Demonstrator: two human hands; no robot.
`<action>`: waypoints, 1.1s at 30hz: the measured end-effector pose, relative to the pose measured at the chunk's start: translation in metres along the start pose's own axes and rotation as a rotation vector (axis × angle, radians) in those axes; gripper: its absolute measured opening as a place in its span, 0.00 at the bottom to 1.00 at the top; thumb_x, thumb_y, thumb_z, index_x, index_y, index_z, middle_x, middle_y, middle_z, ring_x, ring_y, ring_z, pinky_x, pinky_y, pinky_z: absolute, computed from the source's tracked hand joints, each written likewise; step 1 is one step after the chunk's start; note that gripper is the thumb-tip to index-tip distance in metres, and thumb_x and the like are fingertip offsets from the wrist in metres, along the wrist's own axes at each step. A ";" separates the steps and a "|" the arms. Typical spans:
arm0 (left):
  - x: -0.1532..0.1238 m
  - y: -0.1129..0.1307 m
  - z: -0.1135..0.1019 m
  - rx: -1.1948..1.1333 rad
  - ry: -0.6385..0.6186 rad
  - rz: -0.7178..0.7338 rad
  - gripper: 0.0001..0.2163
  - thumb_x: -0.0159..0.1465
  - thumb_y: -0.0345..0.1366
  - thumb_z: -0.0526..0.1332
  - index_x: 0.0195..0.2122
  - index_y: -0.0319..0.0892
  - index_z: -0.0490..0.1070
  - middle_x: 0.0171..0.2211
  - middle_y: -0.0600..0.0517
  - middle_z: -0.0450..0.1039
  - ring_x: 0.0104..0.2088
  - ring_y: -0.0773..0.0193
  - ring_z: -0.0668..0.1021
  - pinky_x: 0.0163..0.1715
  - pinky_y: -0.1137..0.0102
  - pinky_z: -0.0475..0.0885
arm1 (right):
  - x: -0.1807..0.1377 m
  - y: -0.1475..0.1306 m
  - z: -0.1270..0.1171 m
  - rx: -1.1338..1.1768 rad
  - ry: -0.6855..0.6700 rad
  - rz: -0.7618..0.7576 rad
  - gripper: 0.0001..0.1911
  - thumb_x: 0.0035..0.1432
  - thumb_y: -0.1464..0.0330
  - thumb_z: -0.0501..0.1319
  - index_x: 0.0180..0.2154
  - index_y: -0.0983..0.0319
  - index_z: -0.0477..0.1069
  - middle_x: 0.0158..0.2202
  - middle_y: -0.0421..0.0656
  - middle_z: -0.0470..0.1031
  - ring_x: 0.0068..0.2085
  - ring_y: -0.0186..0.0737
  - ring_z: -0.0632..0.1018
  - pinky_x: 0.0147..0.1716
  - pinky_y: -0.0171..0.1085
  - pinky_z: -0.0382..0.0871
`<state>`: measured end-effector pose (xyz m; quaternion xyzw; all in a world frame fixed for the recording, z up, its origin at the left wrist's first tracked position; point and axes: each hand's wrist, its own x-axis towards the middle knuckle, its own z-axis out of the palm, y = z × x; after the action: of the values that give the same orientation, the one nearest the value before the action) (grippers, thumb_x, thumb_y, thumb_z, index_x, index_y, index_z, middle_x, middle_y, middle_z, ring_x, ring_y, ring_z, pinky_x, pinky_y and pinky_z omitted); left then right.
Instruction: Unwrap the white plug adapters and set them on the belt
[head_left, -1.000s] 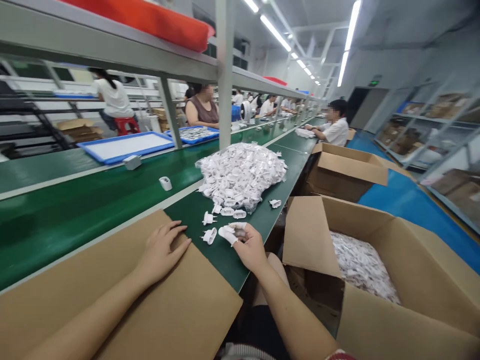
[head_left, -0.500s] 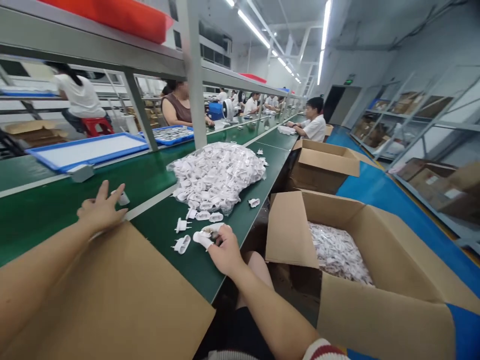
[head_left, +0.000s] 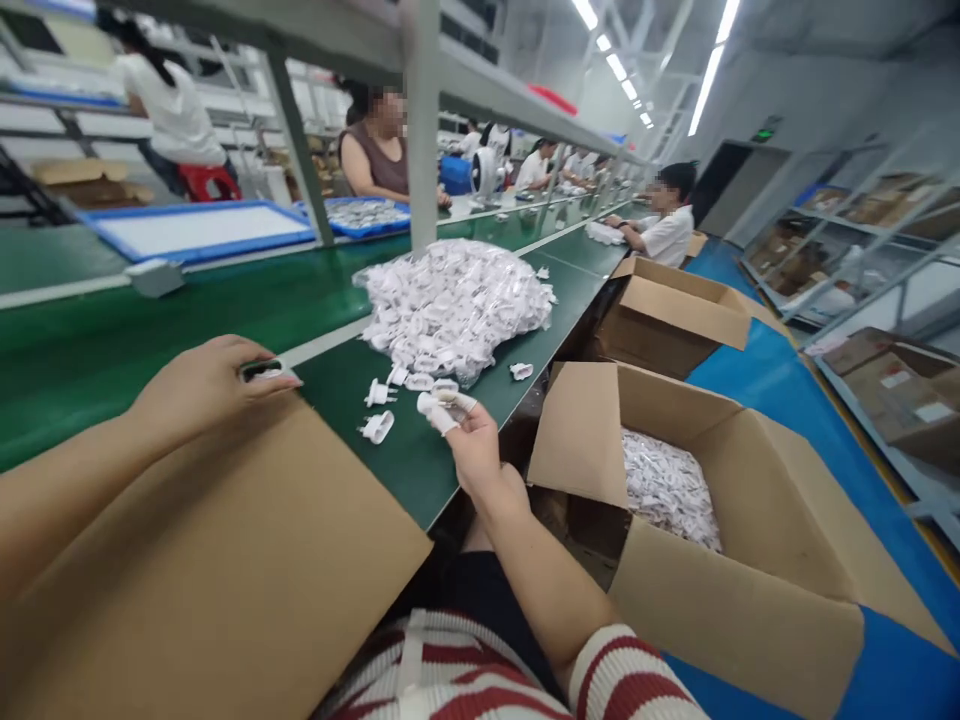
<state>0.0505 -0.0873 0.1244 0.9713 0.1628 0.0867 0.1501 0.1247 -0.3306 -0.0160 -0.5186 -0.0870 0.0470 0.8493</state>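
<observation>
Your left hand [head_left: 206, 385], at 9 o'clock, has thumb and fingers clamped on a white part [head_left: 264, 371], by the cardboard [head_left: 225, 560]. Your right hand [head_left: 478, 450], near center, curls its white-covered fingertips inward, can't tell if on anything; loose plugs [head_left: 377, 428] lie at its 9, plug bag [head_left: 459, 300] at its 12, open box [head_left: 742, 590] between 3 and 4.

On the bench [head_left: 405, 478], several loose plug parts [head_left: 377, 428] lie just before the bag of plug parts [head_left: 457, 310]. Relative to that bag, cardboard [head_left: 225, 580] lies nearer and left, a post [head_left: 424, 130] behind, a tray [head_left: 210, 220] behind left, an open carton [head_left: 769, 500] right.
</observation>
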 end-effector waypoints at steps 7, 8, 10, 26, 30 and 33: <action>-0.095 -0.038 0.055 -0.192 -0.081 -0.094 0.30 0.59 0.67 0.64 0.47 0.45 0.83 0.41 0.52 0.82 0.36 0.59 0.75 0.35 0.69 0.68 | -0.032 -0.014 0.006 -0.076 -0.284 0.034 0.23 0.48 0.56 0.77 0.42 0.57 0.76 0.44 0.44 0.83 0.41 0.43 0.83 0.48 0.46 0.81; -0.104 -0.038 0.059 -0.227 -0.077 -0.087 0.30 0.59 0.66 0.64 0.47 0.45 0.84 0.41 0.52 0.83 0.35 0.60 0.75 0.35 0.70 0.68 | -0.037 -0.016 0.009 -0.090 -0.301 0.042 0.25 0.46 0.56 0.78 0.44 0.57 0.75 0.45 0.45 0.83 0.43 0.43 0.83 0.48 0.46 0.81; -0.118 -0.037 0.066 -0.303 -0.060 -0.077 0.28 0.61 0.64 0.65 0.48 0.45 0.84 0.41 0.51 0.83 0.34 0.62 0.74 0.35 0.70 0.69 | -0.046 -0.019 0.015 -0.134 -0.334 0.057 0.30 0.42 0.56 0.80 0.45 0.56 0.72 0.47 0.45 0.82 0.45 0.44 0.83 0.50 0.45 0.81; -0.135 -0.046 0.101 -0.768 -0.097 -0.121 0.27 0.62 0.55 0.69 0.57 0.45 0.79 0.26 0.55 0.74 0.25 0.65 0.71 0.26 0.71 0.65 | -0.065 -0.017 0.035 -0.701 -0.588 -0.304 0.14 0.64 0.70 0.69 0.51 0.53 0.81 0.48 0.41 0.84 0.45 0.44 0.81 0.50 0.44 0.77; -0.135 -0.046 0.099 -0.836 -0.109 -0.029 0.24 0.65 0.52 0.67 0.57 0.43 0.79 0.31 0.54 0.76 0.28 0.66 0.71 0.29 0.71 0.67 | -0.064 -0.018 0.064 -0.821 -0.747 -0.533 0.13 0.67 0.73 0.62 0.49 0.55 0.80 0.46 0.44 0.84 0.48 0.46 0.81 0.53 0.47 0.75; -0.134 -0.046 0.098 -0.855 -0.116 0.002 0.20 0.67 0.48 0.66 0.55 0.42 0.79 0.33 0.55 0.76 0.29 0.67 0.71 0.32 0.72 0.68 | -0.062 -0.016 0.071 -0.942 -0.814 -0.569 0.15 0.65 0.77 0.59 0.47 0.57 0.79 0.44 0.46 0.83 0.50 0.49 0.80 0.55 0.49 0.74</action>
<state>-0.0665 -0.1176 0.0019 0.8252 0.1024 0.0919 0.5478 0.0500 -0.2870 0.0238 -0.7307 -0.5434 -0.0296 0.4122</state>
